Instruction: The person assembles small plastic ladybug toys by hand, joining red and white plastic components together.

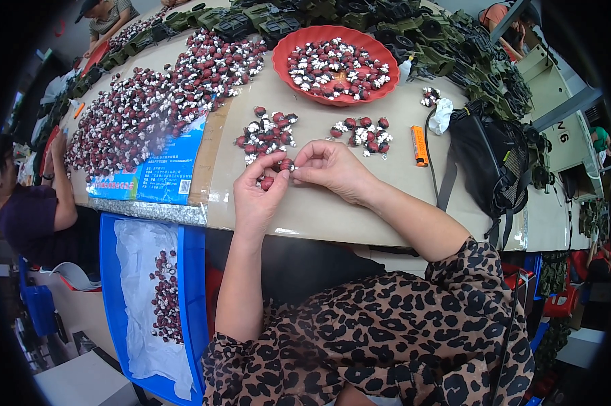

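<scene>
Over the near part of the table, my left hand [254,196] pinches a small round red-and-black piece [286,164] between thumb and fingertips. A second red piece [267,183] rests against its fingers. My right hand [336,172] meets it from the right, thumb and forefinger closed on the same piece's edge; whatever fine part it grips is too small to make out. Just beyond my hands lie two small groups of red, black and white pieces, a left group [268,134] and a right group [365,135]. Farther back, a scalloped red bowl [282,71] holds many similar pieces.
A large heap of pieces [156,115] spreads leftward over a blue printed sheet [177,166]. Green toy vehicles [427,47] line the back. To the right are an orange lighter-like object [419,145] and black bag [498,159]. A blue crate [194,291] stands below left, near a co-worker [38,216].
</scene>
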A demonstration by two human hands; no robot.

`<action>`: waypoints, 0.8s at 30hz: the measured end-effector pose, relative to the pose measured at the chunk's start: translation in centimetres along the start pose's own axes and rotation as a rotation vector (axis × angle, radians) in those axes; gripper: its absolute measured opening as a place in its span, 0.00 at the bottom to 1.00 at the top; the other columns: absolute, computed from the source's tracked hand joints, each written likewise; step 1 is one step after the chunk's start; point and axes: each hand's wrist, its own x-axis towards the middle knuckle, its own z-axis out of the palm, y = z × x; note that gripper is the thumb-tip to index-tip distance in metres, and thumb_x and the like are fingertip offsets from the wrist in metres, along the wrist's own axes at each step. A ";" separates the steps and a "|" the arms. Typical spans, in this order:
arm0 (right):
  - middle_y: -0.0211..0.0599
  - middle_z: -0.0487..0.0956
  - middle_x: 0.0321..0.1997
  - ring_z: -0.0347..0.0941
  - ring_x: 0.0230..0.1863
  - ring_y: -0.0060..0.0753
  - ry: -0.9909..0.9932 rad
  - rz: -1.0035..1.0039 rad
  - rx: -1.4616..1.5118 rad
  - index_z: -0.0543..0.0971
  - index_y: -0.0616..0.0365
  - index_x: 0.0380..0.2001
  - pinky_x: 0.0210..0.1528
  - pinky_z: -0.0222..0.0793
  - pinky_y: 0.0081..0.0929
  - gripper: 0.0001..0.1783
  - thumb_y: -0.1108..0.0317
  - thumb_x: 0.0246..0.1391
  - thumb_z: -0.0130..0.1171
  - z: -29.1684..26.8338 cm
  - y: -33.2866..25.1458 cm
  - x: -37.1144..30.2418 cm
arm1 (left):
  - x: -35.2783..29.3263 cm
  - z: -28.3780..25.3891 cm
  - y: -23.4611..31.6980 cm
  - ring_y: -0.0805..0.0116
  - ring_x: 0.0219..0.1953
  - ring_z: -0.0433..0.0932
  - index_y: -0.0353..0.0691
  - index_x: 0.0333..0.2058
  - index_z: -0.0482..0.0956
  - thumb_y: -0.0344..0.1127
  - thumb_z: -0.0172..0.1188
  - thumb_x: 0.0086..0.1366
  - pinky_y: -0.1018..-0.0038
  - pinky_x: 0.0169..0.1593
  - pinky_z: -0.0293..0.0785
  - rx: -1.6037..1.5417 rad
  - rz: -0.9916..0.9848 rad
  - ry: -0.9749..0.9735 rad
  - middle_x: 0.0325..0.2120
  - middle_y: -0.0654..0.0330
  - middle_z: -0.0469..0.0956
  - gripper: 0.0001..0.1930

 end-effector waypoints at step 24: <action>0.31 0.73 0.29 0.71 0.32 0.16 0.088 -0.126 -0.348 0.71 0.63 0.32 0.31 0.68 0.14 0.10 0.74 0.45 0.58 0.1 0.0 0.6 | 0.7 -2.4 -0.3 0.76 0.19 0.64 0.40 0.37 0.67 0.35 0.47 0.57 0.85 0.13 0.58 -0.846 -0.083 0.107 0.29 0.58 0.69 0.10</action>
